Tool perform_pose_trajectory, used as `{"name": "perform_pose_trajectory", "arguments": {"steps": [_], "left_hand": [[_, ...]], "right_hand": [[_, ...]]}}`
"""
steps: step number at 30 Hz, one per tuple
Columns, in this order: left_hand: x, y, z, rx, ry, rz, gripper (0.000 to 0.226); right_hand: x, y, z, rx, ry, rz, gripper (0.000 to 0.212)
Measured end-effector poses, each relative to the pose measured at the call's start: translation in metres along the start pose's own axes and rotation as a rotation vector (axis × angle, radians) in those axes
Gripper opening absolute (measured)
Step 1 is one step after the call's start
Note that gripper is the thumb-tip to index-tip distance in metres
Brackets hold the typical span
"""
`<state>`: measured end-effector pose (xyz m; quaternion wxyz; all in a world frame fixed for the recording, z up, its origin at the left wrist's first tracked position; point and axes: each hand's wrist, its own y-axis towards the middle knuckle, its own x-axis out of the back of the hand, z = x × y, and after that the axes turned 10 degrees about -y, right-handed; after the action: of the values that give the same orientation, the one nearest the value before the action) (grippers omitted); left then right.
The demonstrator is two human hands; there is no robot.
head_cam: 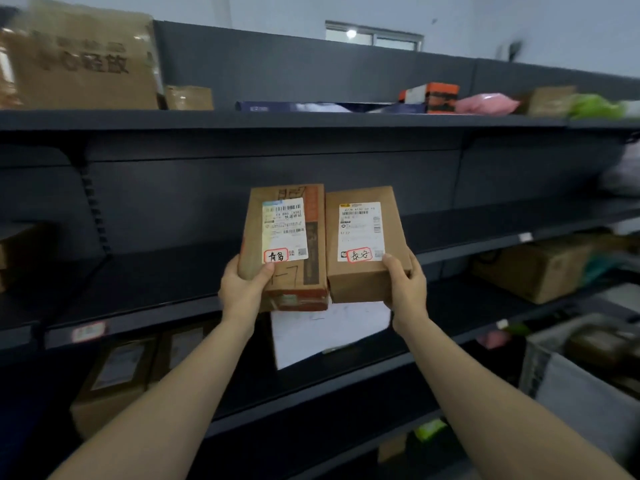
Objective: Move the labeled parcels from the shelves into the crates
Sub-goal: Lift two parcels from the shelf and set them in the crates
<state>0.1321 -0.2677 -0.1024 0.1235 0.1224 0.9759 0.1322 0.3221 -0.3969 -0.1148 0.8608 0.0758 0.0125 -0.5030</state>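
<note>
Shelf-front (138,317): left hand (242,289) holds left parcel (284,230), right hand (407,285) right parcel (360,233), perhaps touching.

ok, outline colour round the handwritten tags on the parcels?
Red: left tag, right tag; head view.

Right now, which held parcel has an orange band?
The left parcel, gripped by the left hand: an orange band runs beside its label. The right parcel is plain brown.

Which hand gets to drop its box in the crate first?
Probably the right hand: it holds the right box nearer the grey crate, low on the right. The left hand and left box are farther from it.
</note>
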Motion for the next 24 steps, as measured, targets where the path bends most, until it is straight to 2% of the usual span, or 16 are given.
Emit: {"name": "perform_pose_trajectory", "arguments": {"steps": [7, 14, 20, 24], "left_hand": [[-0.198, -0.053, 0.04, 0.011, -0.021, 0.319, 0.051], [-0.387, -0.137, 0.089, 0.086, -0.018, 0.643, 0.056], [-0.493, -0.192, 0.149, 0.258, 0.019, 0.868, 0.067], [-0.552, -0.215, 0.194, 0.334, 0.042, 0.944, 0.067]], "right_hand": [[0.198, 0.044, -0.009, -0.032, 0.019, -0.288, 0.055], [0.4, 0.067, -0.029, -0.093, 0.003, -0.466, 0.049], [0.516, 0.075, -0.068, -0.184, -0.052, -0.61, 0.058], [0.567, 0.094, -0.093, -0.245, -0.093, -0.684, 0.059]]}}
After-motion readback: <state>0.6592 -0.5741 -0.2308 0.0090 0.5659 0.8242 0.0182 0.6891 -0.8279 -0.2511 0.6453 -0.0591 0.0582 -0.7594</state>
